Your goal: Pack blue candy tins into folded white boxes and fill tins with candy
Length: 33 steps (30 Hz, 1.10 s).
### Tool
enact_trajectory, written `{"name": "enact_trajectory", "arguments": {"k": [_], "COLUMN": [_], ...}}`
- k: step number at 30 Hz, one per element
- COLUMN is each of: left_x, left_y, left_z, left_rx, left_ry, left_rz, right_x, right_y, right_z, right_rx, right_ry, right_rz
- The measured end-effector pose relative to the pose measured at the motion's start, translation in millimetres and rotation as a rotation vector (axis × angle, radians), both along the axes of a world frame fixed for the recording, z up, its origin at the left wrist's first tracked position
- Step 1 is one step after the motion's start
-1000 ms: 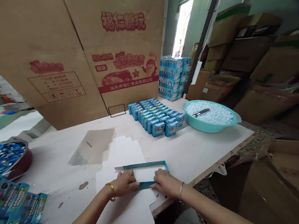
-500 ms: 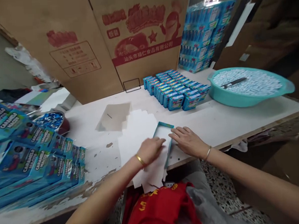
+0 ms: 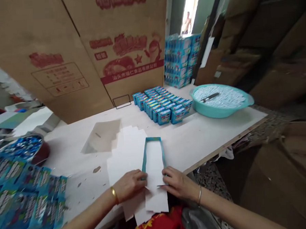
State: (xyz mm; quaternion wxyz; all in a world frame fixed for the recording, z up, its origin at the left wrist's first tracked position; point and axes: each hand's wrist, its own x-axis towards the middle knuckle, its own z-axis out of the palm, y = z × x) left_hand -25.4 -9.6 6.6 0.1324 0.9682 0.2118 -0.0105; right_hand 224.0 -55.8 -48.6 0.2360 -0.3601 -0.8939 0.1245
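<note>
Paper tray: we grip both sides
Left hand: eight o'clock, fingers nearly closed
Right hand: four o'clock, fingers likewise

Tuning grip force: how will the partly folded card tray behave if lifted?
The card tray is likely light, being thin card. Its sides may flex if squeezed, as they are narrow strips. The near flap probably swings or droops, since it juts out unfolded.
</note>
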Motion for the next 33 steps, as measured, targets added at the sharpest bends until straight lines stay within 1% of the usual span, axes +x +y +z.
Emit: {"name": "enact_trajectory", "arguments": {"k": [3,5,6,8,9,11,13,15,16,17,19,21,22,24,26,27,30,31,33], "left_x": [16,24,26,28,28,27,28,27,27,26,25,26,28,35,43,47,54,55,56], "left_y": [-8,-13,-15,-17,-17,-16,-15,-15,-15,-15,-15,-16,-17,-18,-16,-14,-9,-11,-22], "left_z": [-8.7,-15.9,-19.8,-27.0,-29.9,-33.0,-31.2,-26.0,-23.3,-21.2,-19.4,-19.9,-20.3,-20.3,-18.8,-17.7,-15.9,-16.2,-17.9], "left_rx": [0.014,-0.01,-0.036,-0.112,-0.158,-0.247,-0.306,-0.343,-0.372,-0.399,-0.449,-0.436,-0.411,-0.365,-0.362,-0.374,-0.378,-0.343,-0.19], "left_ry": [-0.093,-0.122,-0.137,-0.185,-0.214,-0.267,-0.295,-0.301,-0.301,-0.323,-0.356,-0.345,-0.32,-0.255,-0.206,-0.185,-0.14,-0.133,-0.134], "left_rz": [0.23,0.363,0.409,0.463,0.479,0.507,0.53,0.505,0.464,0.431,0.361,0.371,0.406,0.514,0.621,0.659,0.739,0.751,0.727], "right_x": [-6,-8,-7,0,5,15,21,22,20,17,11,4,1,-3,-6,-6,-6,-5,-2], "right_y": [3,2,1,-3,-5,-10,-16,-19,-20,-20,-20,-19,-19,-20,-20,-19,-15,-14,-17], "right_z": [-5.0,-13.7,-18.5,-26.2,-28.6,-30.2,-29.5,-29.2,-29.8,-30.7,-32.4,-31.8,-30.5,-27.3,-25.2,-25.2,-28.4,-29.8,-32.7], "right_rx": [0.04,0.132,0.19,0.269,0.266,0.189,0.127,0.134,0.144,0.141,0.079,-0.004,-0.042,-0.077,-0.065,-0.043,0.045,0.071,0.111], "right_ry": [0.043,0.032,0.032,0.04,0.036,-0.006,-0.041,-0.001,0.047,0.114,0.263,0.373,0.401,0.421,0.395,0.36,0.203,0.165,0.139], "right_rz": [-0.071,-0.092,-0.091,-0.037,0.006,0.083,0.11,0.081,0.058,0.027,-0.048,-0.13,-0.177,-0.281,-0.346,-0.348,-0.282,-0.264,-0.232]}}
